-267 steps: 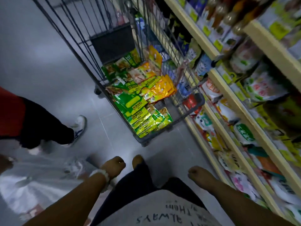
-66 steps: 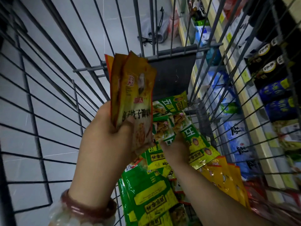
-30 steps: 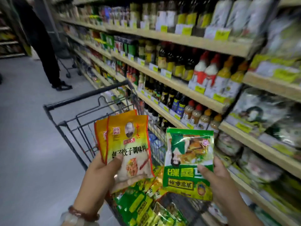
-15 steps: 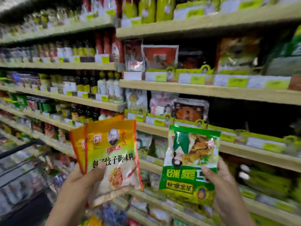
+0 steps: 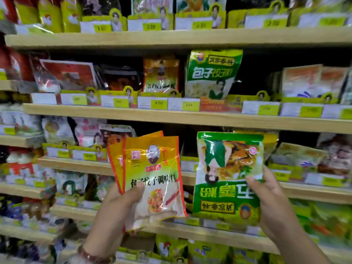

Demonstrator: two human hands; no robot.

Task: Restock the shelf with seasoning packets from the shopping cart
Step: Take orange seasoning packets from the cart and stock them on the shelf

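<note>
Left hand point(image 5: 116, 208) clamped on a small stack of orange seasoning packets point(image 5: 152, 178), thumb pressed across the front one, packets standing upright above the hand and fanned slightly at the top. Right hand point(image 5: 270, 202) pinching the right edge of a green seasoning packet point(image 5: 226, 176), held upside down, up and to the left of the hand, just beside the orange ones without touching. Both raised before the wooden shelf point(image 5: 171, 117), stocked with similar packets behind yellow price tags point(image 5: 158, 102)
</note>
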